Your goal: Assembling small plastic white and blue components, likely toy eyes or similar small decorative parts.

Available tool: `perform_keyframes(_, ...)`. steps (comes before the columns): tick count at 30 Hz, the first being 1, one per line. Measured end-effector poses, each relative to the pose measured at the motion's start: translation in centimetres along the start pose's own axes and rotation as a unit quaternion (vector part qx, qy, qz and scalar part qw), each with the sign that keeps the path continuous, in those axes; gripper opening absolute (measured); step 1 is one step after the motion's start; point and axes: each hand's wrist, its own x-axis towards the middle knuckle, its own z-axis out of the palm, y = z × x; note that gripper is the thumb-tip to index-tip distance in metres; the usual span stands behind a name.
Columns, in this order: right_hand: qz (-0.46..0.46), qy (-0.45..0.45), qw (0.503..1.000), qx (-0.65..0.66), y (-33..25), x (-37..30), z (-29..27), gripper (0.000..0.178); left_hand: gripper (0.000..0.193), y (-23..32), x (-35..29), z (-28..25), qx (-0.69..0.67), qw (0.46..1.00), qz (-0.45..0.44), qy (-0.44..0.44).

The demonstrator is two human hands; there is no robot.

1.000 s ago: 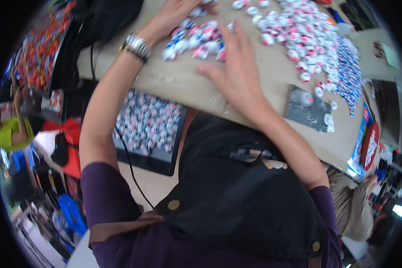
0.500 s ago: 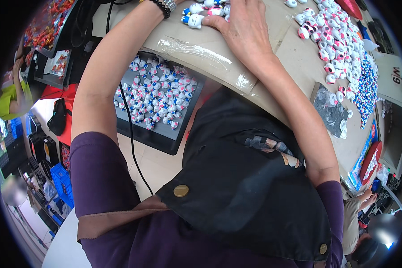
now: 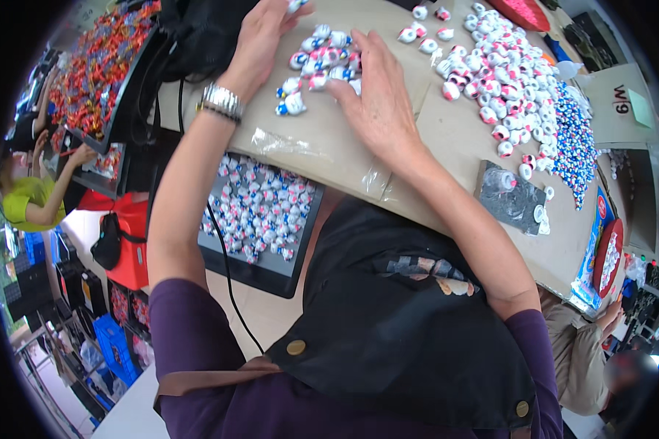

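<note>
At the far left, a co-worker in a yellow-green top (image 3: 35,203) reaches toward a dark tray (image 3: 132,88) heaped with red and orange pieces (image 3: 95,69). Below it are a red seat (image 3: 129,252) and a blue crate (image 3: 113,342).

Further right, a black bag (image 3: 201,40) hangs by the table's edge. The person's left hand (image 3: 262,40), wearing a silver watch (image 3: 222,99), is raised near the top of the view; a small white and blue piece (image 3: 297,5) shows at its fingertips, but I cannot tell whether they are pinching it. Below the table, a black tray (image 3: 256,280) holds many white, pink and blue figures (image 3: 263,205).

Between the two hands, a small cluster of similar figures (image 3: 324,58) lies on the beige table (image 3: 447,139). The right hand (image 3: 382,99) rests just beside this cluster, its thumb spread away from the fingers and its thumb tip against the nearest figures.

Beyond it lie a dark slab (image 3: 511,212) with a clear cup (image 3: 499,181), a large pile of white and pink heads (image 3: 505,77), a mound of tiny blue pieces (image 3: 572,139), and a red dish (image 3: 601,285) holding white bits.
</note>
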Motion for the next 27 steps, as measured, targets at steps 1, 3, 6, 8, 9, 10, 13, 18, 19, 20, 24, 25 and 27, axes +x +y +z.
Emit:
perform_keyframes(1,0.028,0.008,0.999,0.024,0.1,0.0,-0.3,0.062,0.030,0.4,-1.0,0.3,0.138,0.985,-0.037,0.100)
perform_keyframes(3,0.035,0.034,0.998,0.029,1.4,0.1,0.0,0.060,0.029,0.7,-3.2,1.2,0.121,0.973,-0.047,0.189)
perform_keyframes(6,0.053,0.052,0.996,0.051,2.2,0.9,0.4,0.055,0.028,1.2,-6.1,2.5,0.123,0.967,-0.029,0.220)
perform_keyframes(8,0.065,0.053,0.995,0.061,2.3,1.4,0.9,0.053,0.028,1.1,-7.3,4.2,0.255,0.940,-0.004,0.225)
perform_keyframes(9,0.064,0.057,0.996,0.040,2.3,2.0,1.5,0.052,0.028,1.0,-7.3,4.7,0.254,0.941,0.000,0.221)
perform_keyframes(10,0.062,0.061,0.996,0.018,2.4,2.5,1.9,0.051,0.029,0.8,-7.1,5.4,0.304,0.928,0.000,0.216)
perform_keyframes(13,0.054,0.074,0.996,-0.009,2.3,3.8,3.1,0.044,0.030,0.5,-5.7,7.0,0.362,0.909,0.003,0.208)
perform_keyframes(18,0.071,0.075,0.994,0.039,1.9,4.7,3.7,0.032,0.032,-0.5,-3.2,7.5,0.371,0.893,0.028,0.254)
perform_keyframes(19,0.080,0.087,0.992,0.045,1.9,4.9,3.7,0.029,0.032,-0.8,-2.9,7.4,0.370,0.893,0.030,0.253)
perform_keyframes(20,0.080,0.089,0.992,0.044,2.0,5.2,3.6,0.029,0.033,-1.2,-2.7,7.3,0.333,0.902,0.013,0.275)
perform_keyframes(24,0.120,0.106,0.983,0.090,2.0,6.6,3.5,0.026,0.035,-2.7,-1.7,6.6,0.168,0.934,-0.002,0.315)
perform_keyframes(25,0.157,0.121,0.971,0.134,2.4,6.9,3.6,0.027,0.035,-2.7,-1.5,6.8,0.166,0.935,0.000,0.313)
perform_keyframes(27,0.178,0.136,0.959,0.175,2.9,7.2,3.8,0.028,0.036,-2.3,-1.1,7.3,0.042,0.942,-0.021,0.332)
